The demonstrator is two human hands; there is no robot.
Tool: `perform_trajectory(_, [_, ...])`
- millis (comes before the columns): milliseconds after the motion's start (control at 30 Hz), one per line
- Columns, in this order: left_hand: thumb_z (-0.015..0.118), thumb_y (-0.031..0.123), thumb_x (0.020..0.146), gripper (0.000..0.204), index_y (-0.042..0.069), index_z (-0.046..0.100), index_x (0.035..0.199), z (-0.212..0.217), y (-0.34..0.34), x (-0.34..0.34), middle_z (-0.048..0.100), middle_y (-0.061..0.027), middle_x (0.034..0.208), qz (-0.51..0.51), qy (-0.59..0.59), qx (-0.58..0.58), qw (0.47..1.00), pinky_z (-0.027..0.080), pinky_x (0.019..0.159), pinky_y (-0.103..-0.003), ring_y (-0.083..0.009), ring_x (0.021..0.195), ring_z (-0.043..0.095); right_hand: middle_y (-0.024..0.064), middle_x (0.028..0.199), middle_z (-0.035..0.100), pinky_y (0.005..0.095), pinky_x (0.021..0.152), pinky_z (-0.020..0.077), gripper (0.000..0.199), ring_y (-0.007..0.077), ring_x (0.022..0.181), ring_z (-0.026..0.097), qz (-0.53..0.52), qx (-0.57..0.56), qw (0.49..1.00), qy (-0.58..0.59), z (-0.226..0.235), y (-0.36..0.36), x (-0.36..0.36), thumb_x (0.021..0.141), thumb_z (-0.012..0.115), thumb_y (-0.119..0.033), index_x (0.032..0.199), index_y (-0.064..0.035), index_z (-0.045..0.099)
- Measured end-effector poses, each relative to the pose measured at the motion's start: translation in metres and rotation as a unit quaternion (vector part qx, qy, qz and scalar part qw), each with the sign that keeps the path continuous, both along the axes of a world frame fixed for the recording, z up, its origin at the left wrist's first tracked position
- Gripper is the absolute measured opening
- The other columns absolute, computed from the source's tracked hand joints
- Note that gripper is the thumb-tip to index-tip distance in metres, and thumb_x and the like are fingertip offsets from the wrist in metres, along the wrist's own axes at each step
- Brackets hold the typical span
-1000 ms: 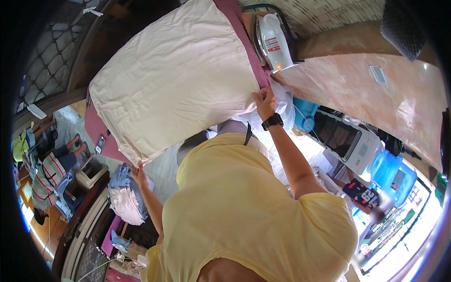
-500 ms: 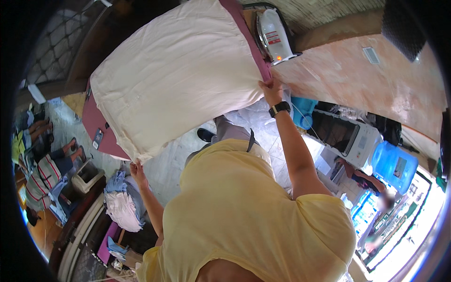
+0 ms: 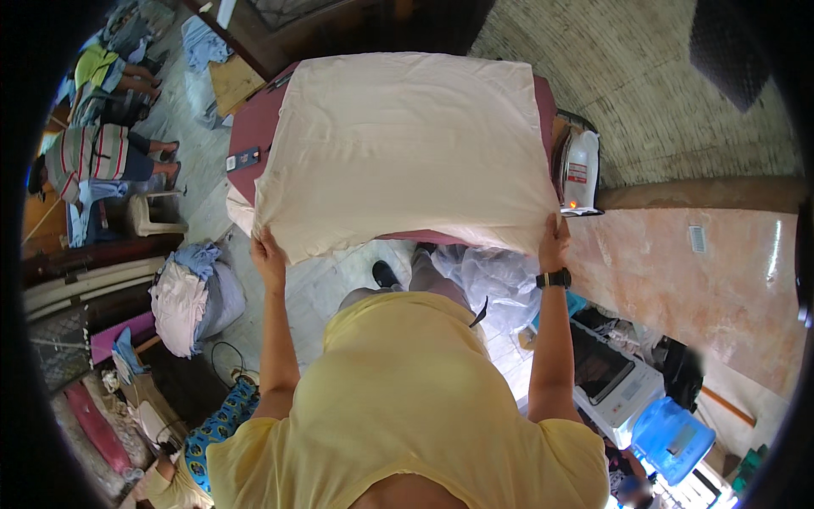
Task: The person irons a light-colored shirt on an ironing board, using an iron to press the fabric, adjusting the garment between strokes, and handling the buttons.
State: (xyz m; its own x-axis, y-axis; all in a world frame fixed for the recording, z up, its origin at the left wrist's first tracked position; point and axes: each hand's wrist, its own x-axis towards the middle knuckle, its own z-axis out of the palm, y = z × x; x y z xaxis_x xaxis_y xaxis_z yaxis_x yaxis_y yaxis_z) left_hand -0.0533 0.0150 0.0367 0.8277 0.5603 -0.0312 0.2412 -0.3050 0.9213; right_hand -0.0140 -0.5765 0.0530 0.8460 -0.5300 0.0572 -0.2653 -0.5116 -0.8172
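A cream cloth (image 3: 407, 153) lies spread over a maroon padded ironing table (image 3: 254, 180), with some soft creases. My left hand (image 3: 270, 253) pinches the cloth's near left corner. At the near right corner, my right hand (image 3: 553, 244), with a dark watch on the wrist, grips the same cloth. Between the hands the near edge sags, and a strip of maroon table shows beneath it. A white steam iron (image 3: 579, 174) with a lit orange light rests beyond the table's right end, close to my right hand.
A dark phone-like object (image 3: 243, 159) lies on the table's left end. Clear plastic sheeting (image 3: 492, 284) hangs below the near edge. To the left sits a bundle of clothes (image 3: 199, 297). A white appliance (image 3: 617, 382) and blue water jug (image 3: 674, 439) stand right. Other people are at far left.
My view has swung round, so the table now lies straight ahead. Both hands still hold the cloth, now about level with each other, and maroon padding shows under its near edge.
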Motion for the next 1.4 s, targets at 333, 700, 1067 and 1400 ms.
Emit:
perform_trajectory(333, [0.047,0.022,0.104,0.03,-0.003,0.06,0.115,0.054,-0.015,-0.081,0.058,0.0021,0.084,-0.007,-0.021,0.01,1.0,0.037,0.061,-0.021,-0.005,0.072,0.045,0.0229,0.082,0.064,0.043,0.067,0.0475,0.038,0.0351,0.071,0.061,0.028,-0.102,0.994,0.027,-0.007,-0.023,-0.089,0.098,0.058,-0.028,0.1,0.0095,0.062])
perform_trajectory(700, [0.054,0.018,0.099,0.025,-0.005,0.059,0.108,-0.02,-0.004,-0.126,0.056,-0.0121,0.072,-0.01,0.252,0.171,0.952,0.044,0.063,-0.035,-0.0241,0.064,0.049,0.0214,0.078,0.063,0.0477,0.069,0.0462,0.026,0.0418,0.077,0.06,0.033,-0.123,0.964,0.233,-0.07,-0.006,-0.133,0.094,0.061,-0.026,0.091,-0.0009,0.062])
perform_trajectory(1067, [0.06,0.004,0.089,0.03,0.006,0.059,0.119,0.049,-0.133,0.28,0.06,-0.0148,0.118,-0.359,-0.21,0.322,0.85,0.044,0.097,-0.042,-0.0359,0.112,0.056,0.0289,0.122,0.057,0.0576,0.103,0.0364,0.047,0.0489,0.122,0.046,0.1,-0.32,0.941,-0.037,-0.045,-0.002,0.226,0.092,0.061,-0.035,0.129,-0.0079,0.055])
perform_trajectory(1400, [0.061,0.018,0.091,0.009,0.012,0.059,0.098,-0.005,-0.148,0.389,0.056,-0.0064,0.105,-0.388,-0.114,0.491,0.771,0.035,0.097,-0.046,-0.0296,0.107,0.05,0.006,0.103,0.063,0.0511,0.09,0.0418,0.024,0.0373,0.105,0.053,0.196,-0.206,0.958,0.039,-0.053,-0.023,0.328,0.079,0.077,-0.035,0.089,-0.015,0.069])
